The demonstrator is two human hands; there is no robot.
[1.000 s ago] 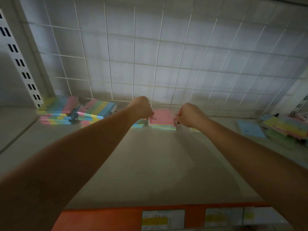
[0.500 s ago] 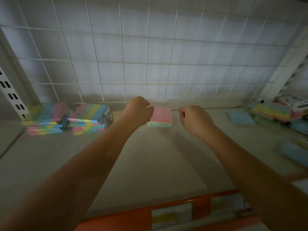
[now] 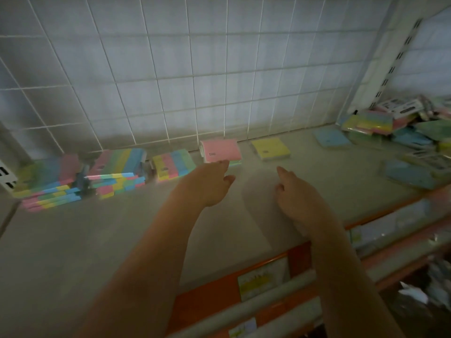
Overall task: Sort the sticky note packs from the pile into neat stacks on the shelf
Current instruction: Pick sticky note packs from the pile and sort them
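A pink sticky note pack (image 3: 221,150) lies on a small stack at the back of the shelf, with a yellow pack (image 3: 270,149) to its right. My left hand (image 3: 210,182) hovers just in front of the pink pack, fingers relaxed, holding nothing. My right hand (image 3: 296,191) hangs over bare shelf, also loose and holding nothing. Striped multicolour packs sit in stacks to the left: one (image 3: 173,164) near the pink pack, a taller one (image 3: 117,170), and another (image 3: 48,182) at the far left. The unsorted pile (image 3: 400,128) lies at the right.
A wire grid panel (image 3: 195,76) backs the beige shelf (image 3: 109,240). A blue pack (image 3: 332,139) and another blue pack (image 3: 415,173) lie loose near the pile. The orange shelf edge with price labels (image 3: 263,276) runs along the front. A slotted upright (image 3: 390,69) stands at right.
Both hands have drawn back from the pink pack and opened their fingers. The view has swung right, bringing the yellow pack and the pile into sight.
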